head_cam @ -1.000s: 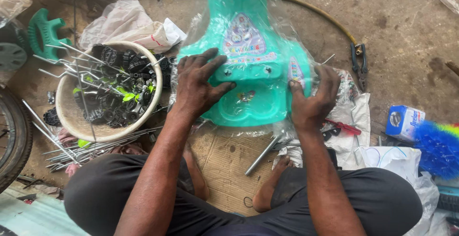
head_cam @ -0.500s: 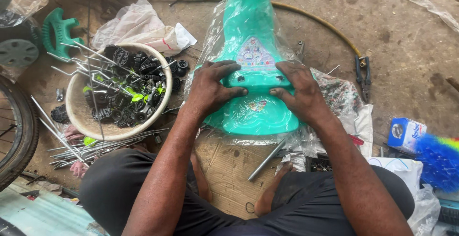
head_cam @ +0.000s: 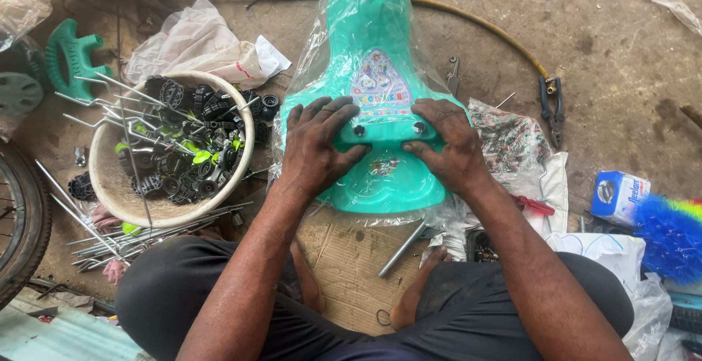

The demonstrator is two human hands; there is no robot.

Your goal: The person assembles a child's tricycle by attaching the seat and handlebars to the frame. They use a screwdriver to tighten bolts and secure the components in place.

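We see a green plastic toy body [head_cam: 380, 76] lying on the floor in front of the person, who sits cross-legged. It is wrapped in a clear plastic bag [head_cam: 311, 46]. The left hand [head_cam: 318, 145] lies flat on its near end with fingers spread wide. The right hand [head_cam: 450, 141] lies flat beside it, fingers spread too, so both press down through the bag and pinch nothing.

To the left we see a round bowl [head_cam: 110, 185] full of small black wheels and metal rods [head_cam: 102, 87]. More rods lie on the floor just below the bowl. A white bag [head_cam: 197, 43] sits behind it. A big tyre [head_cam: 22, 222] shows at the left edge. A metal bar [head_cam: 402, 247] pokes out from under the toy, over a sheet of cardboard [head_cam: 351, 266]. Pliers [head_cam: 552, 108] lie to the right, well apart. A small blue box [head_cam: 618, 196] and what may be a blue brush [head_cam: 673, 237] sit at the far right
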